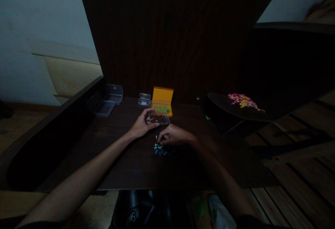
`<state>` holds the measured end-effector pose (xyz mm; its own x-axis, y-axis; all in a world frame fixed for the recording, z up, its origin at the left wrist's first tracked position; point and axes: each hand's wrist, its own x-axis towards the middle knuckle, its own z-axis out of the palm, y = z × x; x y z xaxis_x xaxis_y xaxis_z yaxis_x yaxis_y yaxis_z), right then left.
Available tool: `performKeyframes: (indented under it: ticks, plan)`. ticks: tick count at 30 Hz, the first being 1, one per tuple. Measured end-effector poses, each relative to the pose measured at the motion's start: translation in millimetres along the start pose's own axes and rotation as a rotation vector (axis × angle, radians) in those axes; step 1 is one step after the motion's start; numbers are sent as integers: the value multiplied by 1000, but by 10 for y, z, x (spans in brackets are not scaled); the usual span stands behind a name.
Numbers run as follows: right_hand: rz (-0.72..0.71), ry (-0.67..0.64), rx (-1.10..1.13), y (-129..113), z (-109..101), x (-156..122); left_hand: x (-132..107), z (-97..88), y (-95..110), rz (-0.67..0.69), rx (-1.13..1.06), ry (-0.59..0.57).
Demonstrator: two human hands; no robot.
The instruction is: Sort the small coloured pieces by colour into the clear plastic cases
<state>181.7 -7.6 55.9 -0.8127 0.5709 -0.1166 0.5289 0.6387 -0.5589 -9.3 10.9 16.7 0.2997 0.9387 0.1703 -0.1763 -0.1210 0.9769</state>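
In the head view my left hand (143, 124) grips the left end of a small clear plastic box (164, 118), thumb along its near side. The box stands open on top, with dark contents I cannot make out in the dim light. Just to the right and nearer, my right hand (176, 134) hovers low with its fingertips pinched together; what is between them is hidden. Below those fingertips lies a loose pile of tiny blue and yellow pieces (159, 149) on the dark tabletop (125, 166).
Behind the clear box, an orange box (162, 93) with its lid raised holds small green pieces (161, 108). Clear plastic cases (104, 108) lie at the far left, a smaller one (144, 99) beside the orange box. Pink and yellow pieces (243, 100) lie on a ledge at right.
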Motion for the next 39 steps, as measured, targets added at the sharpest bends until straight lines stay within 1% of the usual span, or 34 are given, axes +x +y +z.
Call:
performKeyframes:
  ticks: [5,13,18,23,26,31,34,39]
  plan:
    - [45,-15,-27,-3,19,-14,-2,-7,1,-5,1,-6]
    - [66,-20,-84,69,-18,-63,9,-13,-8,-13,-2,0]
    - [54,35,-40,35,16,-47,1,-5,7,7,2,-3]
    - [64,24,-37,9,55,-20,-6,3,13,11,-7,-7]
    - [75,18,-54,22,42,-34,-9,10,26,21,-8,-3]
    - [91,16,-90,43,7,-78,-18,12,49,-4,11,12]
    - [75,31,-85,17,16,-77,-16,4,39,2,17,9]
    - [44,-8,-88,-35,66,-35,-9,-1,25,7,23,2]
